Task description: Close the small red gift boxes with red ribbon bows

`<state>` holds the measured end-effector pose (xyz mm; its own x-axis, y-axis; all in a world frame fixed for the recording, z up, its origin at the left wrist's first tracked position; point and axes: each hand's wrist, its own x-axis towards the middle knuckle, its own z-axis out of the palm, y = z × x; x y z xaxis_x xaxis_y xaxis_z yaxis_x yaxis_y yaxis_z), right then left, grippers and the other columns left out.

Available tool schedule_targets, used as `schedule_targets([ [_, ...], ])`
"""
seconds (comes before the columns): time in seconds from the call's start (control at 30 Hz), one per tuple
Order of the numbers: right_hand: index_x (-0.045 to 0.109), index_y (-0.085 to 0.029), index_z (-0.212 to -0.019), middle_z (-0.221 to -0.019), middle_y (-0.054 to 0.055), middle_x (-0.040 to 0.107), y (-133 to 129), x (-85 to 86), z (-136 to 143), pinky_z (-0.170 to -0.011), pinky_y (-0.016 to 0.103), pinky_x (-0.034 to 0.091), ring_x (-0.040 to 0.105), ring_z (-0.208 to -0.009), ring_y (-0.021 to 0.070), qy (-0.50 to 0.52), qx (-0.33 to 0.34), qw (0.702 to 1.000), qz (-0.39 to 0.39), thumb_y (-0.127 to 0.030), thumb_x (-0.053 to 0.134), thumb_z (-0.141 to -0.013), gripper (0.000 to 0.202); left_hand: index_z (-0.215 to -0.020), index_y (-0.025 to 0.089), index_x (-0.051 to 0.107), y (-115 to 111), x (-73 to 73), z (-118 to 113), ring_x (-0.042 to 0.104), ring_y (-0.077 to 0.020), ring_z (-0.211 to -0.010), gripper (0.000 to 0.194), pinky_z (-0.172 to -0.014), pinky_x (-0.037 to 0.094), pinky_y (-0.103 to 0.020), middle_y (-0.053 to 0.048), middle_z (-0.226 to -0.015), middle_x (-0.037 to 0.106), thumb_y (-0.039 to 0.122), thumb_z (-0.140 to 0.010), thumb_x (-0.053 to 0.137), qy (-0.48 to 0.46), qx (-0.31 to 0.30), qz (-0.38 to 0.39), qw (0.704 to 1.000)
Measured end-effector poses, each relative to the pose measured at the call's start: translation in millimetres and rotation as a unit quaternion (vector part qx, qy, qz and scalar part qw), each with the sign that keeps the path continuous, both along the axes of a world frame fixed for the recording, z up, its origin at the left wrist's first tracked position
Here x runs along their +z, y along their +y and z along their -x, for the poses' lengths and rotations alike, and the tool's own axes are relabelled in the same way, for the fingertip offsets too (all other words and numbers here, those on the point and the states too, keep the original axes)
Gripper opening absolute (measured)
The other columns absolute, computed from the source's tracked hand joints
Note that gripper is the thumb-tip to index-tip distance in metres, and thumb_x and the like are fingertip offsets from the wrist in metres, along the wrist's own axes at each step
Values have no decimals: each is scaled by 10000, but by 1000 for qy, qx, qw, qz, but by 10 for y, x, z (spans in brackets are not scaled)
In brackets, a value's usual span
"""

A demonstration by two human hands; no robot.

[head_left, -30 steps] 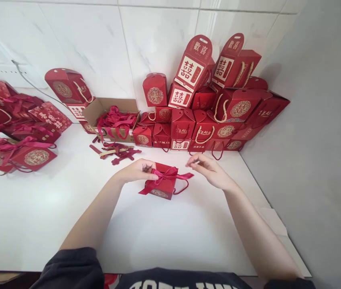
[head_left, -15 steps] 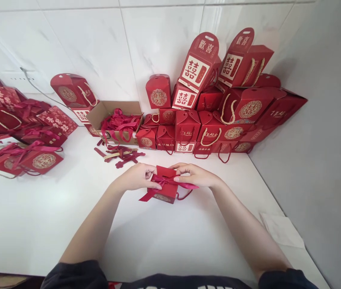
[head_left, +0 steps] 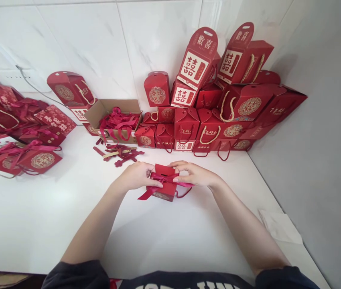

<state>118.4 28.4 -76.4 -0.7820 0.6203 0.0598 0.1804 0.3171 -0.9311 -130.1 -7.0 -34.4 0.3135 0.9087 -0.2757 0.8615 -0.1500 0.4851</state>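
A small red gift box stands on the white table in front of me, with a gold round print on its near side and a dark red cord handle at its right. Across its top runs a crimson ribbon tied in a bow, its tails hanging left and right. My left hand pinches the left loop of the bow between thumb and fingers. From the other side my right hand pinches the right part of the bow, its fingers curled behind the box.
An open cardboard box of crimson ribbons stands by the wall, with a pile of dark red strips before it. Stacked red gift boxes line the back right. Ribboned boxes crowd the left. White paper lies at the right.
Both hands stay on the bow and have shifted very little. The ribbon's right tail hangs a little lower and closer in. The whole view has tilted slightly.
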Motion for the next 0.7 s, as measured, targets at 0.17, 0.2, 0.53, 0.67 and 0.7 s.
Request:
schedule_targets([
  [0.17,653,-210,-813,-1303,61,578,-24,41,20,-1102,384,322,503,-1242,228,9,8,1000,-4,-487,632,-838,279,-687,217,588,-105,78,-58,438,-149,-521,399,-509,202,-264,13,-570,566,597,-668,710,57,-20,-102,993],
  [0.2,651,-209,-809,-1294,61,585,-29,49,21,-1095,378,327,512,-1230,227,14,9,1000,-5,-487,629,-840,280,-684,216,586,-120,89,-61,434,-149,-522,390,-510,196,-266,10,-570,568,587,-677,708,63,-23,-117,991],
  [0.53,633,-179,-790,-1257,65,594,9,22,33,-1020,350,394,571,-1120,217,27,44,997,54,-502,626,-837,326,-650,175,506,104,-93,129,414,-103,-539,470,-501,287,-219,45,-574,489,577,-627,748,-131,-68,79,986],
  [0.67,633,-183,-801,-1261,59,584,18,0,30,-1021,343,390,561,-1128,212,20,44,998,48,-492,625,-841,311,-684,173,546,96,-88,122,437,-111,-555,472,-505,291,-225,39,-598,515,597,-621,743,-98,-66,63,991],
  [0.7,634,-186,-805,-1264,56,581,17,-1,26,-1025,343,386,558,-1133,211,16,41,998,43,-488,624,-844,304,-674,175,544,72,-63,106,437,-113,-550,478,-502,283,-229,39,-592,515,608,-619,739,-75,-61,46,994],
])
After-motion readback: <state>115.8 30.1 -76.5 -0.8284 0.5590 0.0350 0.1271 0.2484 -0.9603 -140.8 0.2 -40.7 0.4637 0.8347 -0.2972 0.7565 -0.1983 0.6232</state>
